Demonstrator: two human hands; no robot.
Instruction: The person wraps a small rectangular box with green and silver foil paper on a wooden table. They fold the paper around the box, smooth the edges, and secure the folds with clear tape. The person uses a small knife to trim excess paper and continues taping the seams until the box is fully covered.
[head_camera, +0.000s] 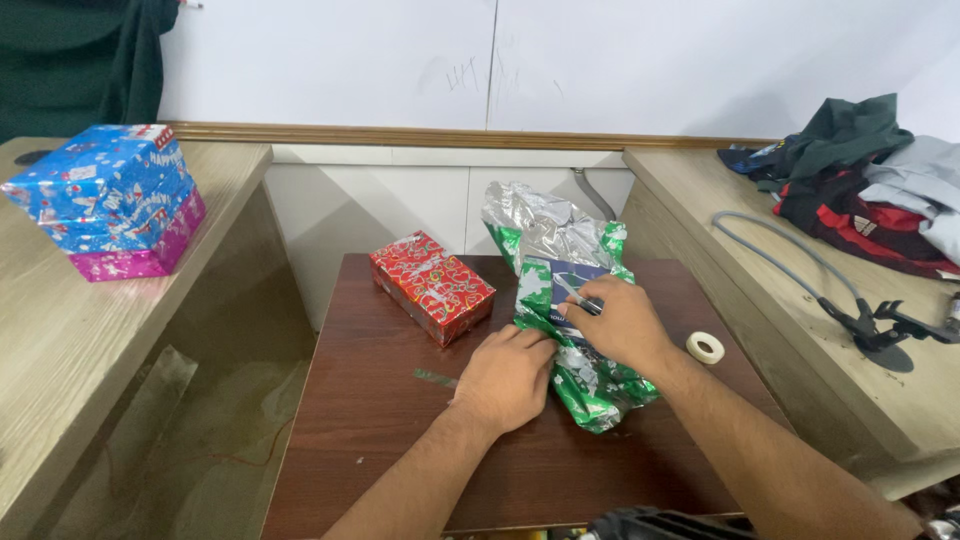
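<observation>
On the dark brown table (370, 440) lies a box partly wrapped in shiny green patterned paper (590, 385), its silver underside standing up at the back. My left hand (507, 378) presses flat on the paper's left edge. My right hand (622, 322) rests on top of the box, fingers curled over a fold where a blue part of the box shows. A finished red wrapped box (431, 286) sits just to the left, apart from my hands.
A roll of white tape (706, 347) lies at the table's right edge. Blue and pink wrapped boxes (105, 200) are stacked on the left counter. The right counter holds piled clothes (865, 185), a grey cable and a black clamp stand (880, 330).
</observation>
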